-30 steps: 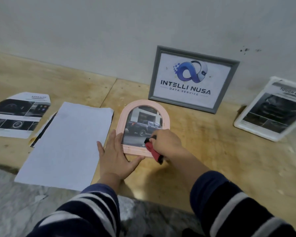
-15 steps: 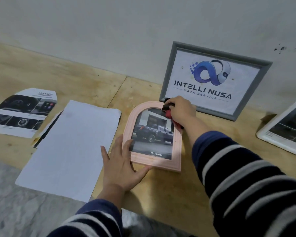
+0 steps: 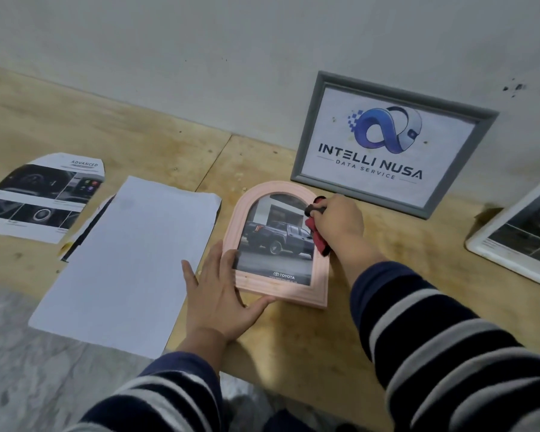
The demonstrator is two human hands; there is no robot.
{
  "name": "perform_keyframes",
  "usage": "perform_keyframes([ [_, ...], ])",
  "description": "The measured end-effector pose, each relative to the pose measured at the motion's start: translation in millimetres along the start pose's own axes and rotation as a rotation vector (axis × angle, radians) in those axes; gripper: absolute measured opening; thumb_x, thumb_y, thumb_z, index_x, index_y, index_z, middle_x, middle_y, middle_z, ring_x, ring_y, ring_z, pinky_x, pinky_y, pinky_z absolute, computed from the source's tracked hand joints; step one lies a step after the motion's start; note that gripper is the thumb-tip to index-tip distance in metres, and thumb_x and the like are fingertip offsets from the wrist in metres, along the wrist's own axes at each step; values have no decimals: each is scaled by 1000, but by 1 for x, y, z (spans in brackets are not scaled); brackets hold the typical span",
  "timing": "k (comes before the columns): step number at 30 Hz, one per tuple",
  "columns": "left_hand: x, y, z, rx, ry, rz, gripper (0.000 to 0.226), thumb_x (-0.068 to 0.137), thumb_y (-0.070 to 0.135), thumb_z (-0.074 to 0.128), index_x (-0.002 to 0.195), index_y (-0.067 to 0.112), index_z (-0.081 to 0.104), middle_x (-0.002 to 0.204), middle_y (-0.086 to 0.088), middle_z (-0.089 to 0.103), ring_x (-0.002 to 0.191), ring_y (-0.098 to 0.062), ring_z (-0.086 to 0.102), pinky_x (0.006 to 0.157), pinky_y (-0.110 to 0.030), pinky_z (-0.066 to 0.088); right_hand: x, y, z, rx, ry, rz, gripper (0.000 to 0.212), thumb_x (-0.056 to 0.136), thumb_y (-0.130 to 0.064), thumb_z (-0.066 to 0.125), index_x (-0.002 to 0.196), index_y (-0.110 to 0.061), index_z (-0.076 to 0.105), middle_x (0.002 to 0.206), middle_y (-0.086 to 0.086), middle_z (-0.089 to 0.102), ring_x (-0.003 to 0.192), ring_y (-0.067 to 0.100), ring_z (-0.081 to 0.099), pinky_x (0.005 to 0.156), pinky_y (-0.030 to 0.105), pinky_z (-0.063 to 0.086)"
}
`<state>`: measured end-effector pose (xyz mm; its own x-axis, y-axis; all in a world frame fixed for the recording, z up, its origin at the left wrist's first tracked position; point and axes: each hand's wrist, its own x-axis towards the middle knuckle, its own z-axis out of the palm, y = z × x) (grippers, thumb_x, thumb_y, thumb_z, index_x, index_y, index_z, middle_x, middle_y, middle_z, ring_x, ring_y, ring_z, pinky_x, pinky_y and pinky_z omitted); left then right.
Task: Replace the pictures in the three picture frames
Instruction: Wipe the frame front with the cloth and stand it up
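Head view, worktop: pale plywood worktop (image 3: 293,347) running along a grey wall.
Blank sheet: white paper (image 3: 128,263) lying flat left of centre, long axis angled away and to the right.
Grey frame: grey frame (image 3: 395,144) leaning on the wall, landscape, logo print facing out.
Pink frame: arched pink frame (image 3: 320,277) lying face up just in front of the grey frame, long axis near-vertical in view, arch toward the wall, truck picture upright to the viewer.
White frame: white frame (image 3: 512,244) at right edge, partly cut off.
Cut print: arched car print (image 3: 41,198) at far left, flat.
Left hand: left hand (image 3: 219,294) flat, fingers straight, pressing the pink frame's lower left corner.
Right hand: right hand (image 3: 340,224) curled round a red and black tool (image 3: 317,235) at the frame's right edge.
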<state>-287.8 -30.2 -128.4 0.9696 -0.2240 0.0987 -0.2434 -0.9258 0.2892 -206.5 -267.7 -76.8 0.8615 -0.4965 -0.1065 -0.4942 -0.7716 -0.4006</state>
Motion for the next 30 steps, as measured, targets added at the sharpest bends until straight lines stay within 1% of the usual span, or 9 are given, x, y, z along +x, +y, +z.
perform_keyframes([
  [3,0,0,0,16,6,2,93,65,90,34,133,27,27,151,-3,33,143,-17,28,115,-61,0,-16,10,6,-25,30,20,25,91,-35,58,111,-23,68,100,-6,63,89,17,59,67,28,41],
  [6,-1,1,-1,20,5,0,96,64,90,33,136,26,28,151,-2,31,143,-16,26,115,-60,-2,-38,14,8,-82,39,-3,27,93,-38,54,115,-25,65,97,-7,54,89,16,56,65,28,39],
  [9,-2,1,-1,20,13,-1,97,63,90,35,135,25,27,152,-2,30,144,-16,24,115,-60,-1,-59,16,8,-148,38,-64,28,96,-37,51,118,-26,65,107,-4,58,95,19,59,66,28,42],
  [14,-3,2,-1,49,8,-7,102,64,91,32,139,22,24,154,-3,27,146,-13,18,116,-59,-3,-92,21,7,-165,23,-85,29,97,-38,47,118,-26,64,105,-6,59,84,14,55,63,27,43],
  [19,-2,1,1,44,2,-11,101,66,88,34,140,19,26,154,-4,28,148,-13,10,115,-60,-1,-119,24,5,-159,-42,-93,30,99,-33,46,123,-30,63,115,-7,58,96,16,58,74,30,52],
  [22,-2,1,0,50,4,3,101,67,87,34,141,18,28,154,-5,28,148,-14,9,115,-60,-1,-132,26,2,-117,-98,-95,30,100,-31,45,123,-31,64,123,-8,56,102,16,56,75,25,46],
  [25,-4,1,0,20,6,2,99,68,86,38,139,17,30,153,-5,28,146,-15,16,114,-59,-1,-144,30,-1,-58,-135,-105,29,98,-29,48,120,-29,67,121,-7,59,103,15,56,76,25,41],
  [27,-4,1,0,7,-2,7,100,67,87,37,139,18,30,152,-5,28,146,-15,14,115,-59,-2,-148,36,-9,35,-185,-106,26,96,-26,52,115,-27,69,118,-5,62,103,17,57,78,25,41],
  [30,-1,-1,0,15,-40,18,103,68,88,34,143,18,28,153,-5,26,147,-15,9,114,-58,-5,-150,41,-20,252,-269,-6,21,95,-21,54,107,-22,71,112,-1,67,100,17,57,82,26,43],
])
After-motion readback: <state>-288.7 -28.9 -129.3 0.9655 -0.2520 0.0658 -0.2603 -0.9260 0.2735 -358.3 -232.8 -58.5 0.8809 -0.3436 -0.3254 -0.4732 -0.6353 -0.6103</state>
